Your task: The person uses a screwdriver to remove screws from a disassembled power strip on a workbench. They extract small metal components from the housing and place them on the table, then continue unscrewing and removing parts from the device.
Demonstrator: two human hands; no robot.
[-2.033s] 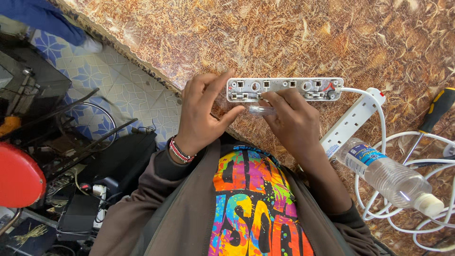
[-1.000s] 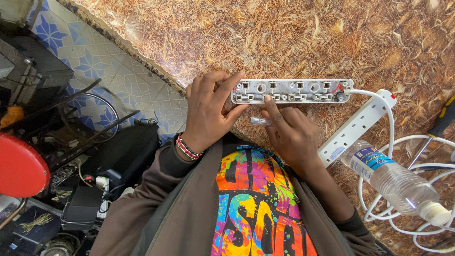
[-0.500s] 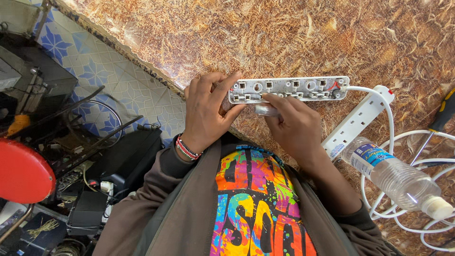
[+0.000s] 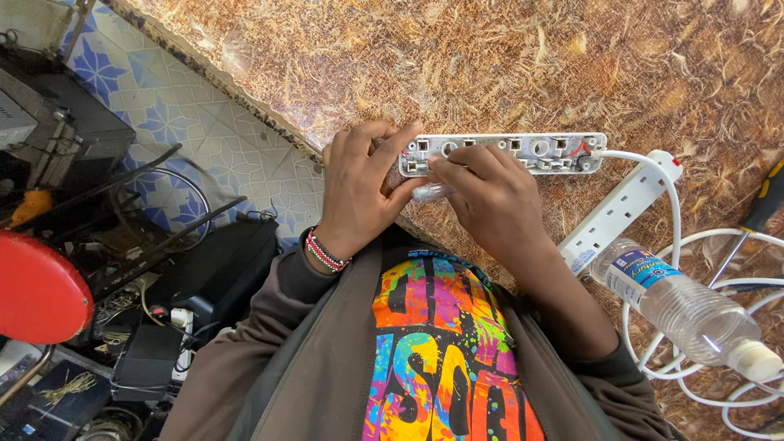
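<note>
Nearest the camera is the person's own chest, in a brightly coloured printed shirt (image 4: pixel 445 359) under an open brown jacket (image 4: pixel 310 367). From the jacket's sleeves both forearms reach up to the edge of a brown mottled tabletop (image 4: pixel 490 65).

The left hand (image 4: pixel 359 192), with a beaded bracelet (image 4: pixel 327 251) at its wrist, curls around the left end of an opened power strip (image 4: pixel 506 153); its fingers lie over the top of that end and steady it against the table's edge. The right hand (image 4: pixel 490 200) is closed around a small tool with a clear handle (image 4: pixel 429 192), of which only the butt shows beside the thumb. Its tip is hidden under the fingers, so I cannot tell what it touches, though the fingers rest on the strip's near edge.

The strip lies flat on the table, lengthwise left to right, with its cover off and its metal contacts and holes exposed. A white cable (image 4: pixel 653 175) leaves its right end. Just beside it, to the right, a second white power strip (image 4: pixel 621 212) lies at a slant, and a clear plastic water bottle (image 4: pixel 682 306) lies on its side over loops of white cord (image 4: pixel 735 392). At the right edge, a screwdriver with a black and yellow handle (image 4: pixel 763 204) rests on the table.

To the left, below the table, the floor has blue-patterned tiles (image 4: pixel 196 139), with dark electronic boxes (image 4: pixel 220 269) and a red round object (image 4: pixel 37 298).
</note>
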